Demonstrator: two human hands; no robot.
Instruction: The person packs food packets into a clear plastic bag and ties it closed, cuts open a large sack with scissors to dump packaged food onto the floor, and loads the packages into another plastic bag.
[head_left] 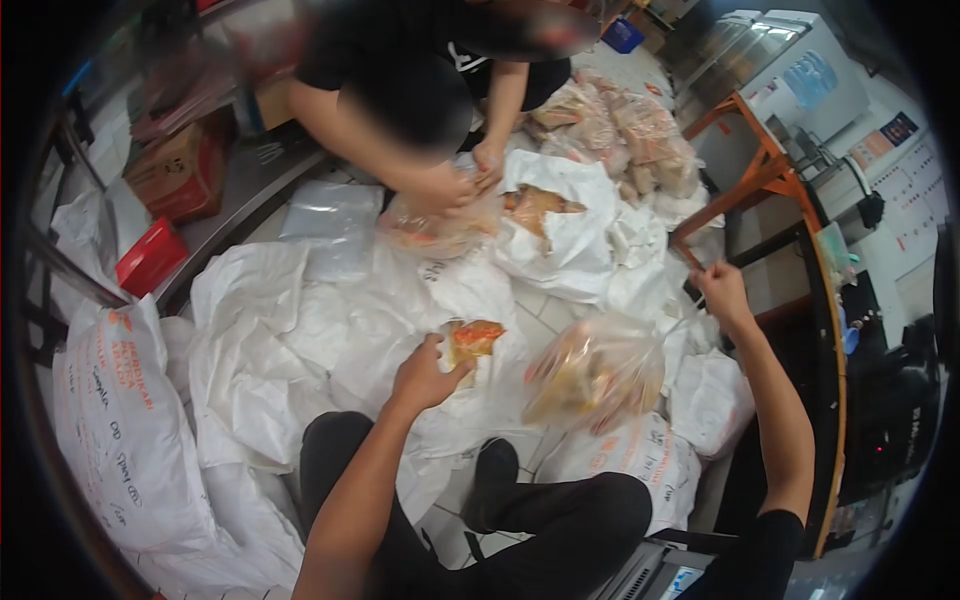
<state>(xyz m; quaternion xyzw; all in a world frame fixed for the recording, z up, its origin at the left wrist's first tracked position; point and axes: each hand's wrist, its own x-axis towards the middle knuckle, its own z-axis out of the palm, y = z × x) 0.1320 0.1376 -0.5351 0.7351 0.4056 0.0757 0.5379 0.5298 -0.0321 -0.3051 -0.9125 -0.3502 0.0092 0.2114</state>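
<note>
My left hand (428, 375), fingers apart, is beside an orange and brown piece (475, 340) that shows in an opening among white sacks (350, 330). On the right, my right hand (721, 295) is closed on the gathered top of a clear plastic bag (597, 372). The bag hangs below and to the left of that hand, is blurred, and holds yellowish and reddish contents. Across from me, a person's two hands (465, 185) are on another filled clear bag (430, 228). Brown pieces (542, 208) lie in the opening of a white sack (590, 245) beside that bag.
Several filled clear bags (650, 145) are piled at the back. Flat clear plastic bags (333, 225) lie on the sacks. A red box (151, 257) and a carton (178, 175) are at left. An orange-edged table (760, 165) stands at right. A printed sack (120, 430) is front left.
</note>
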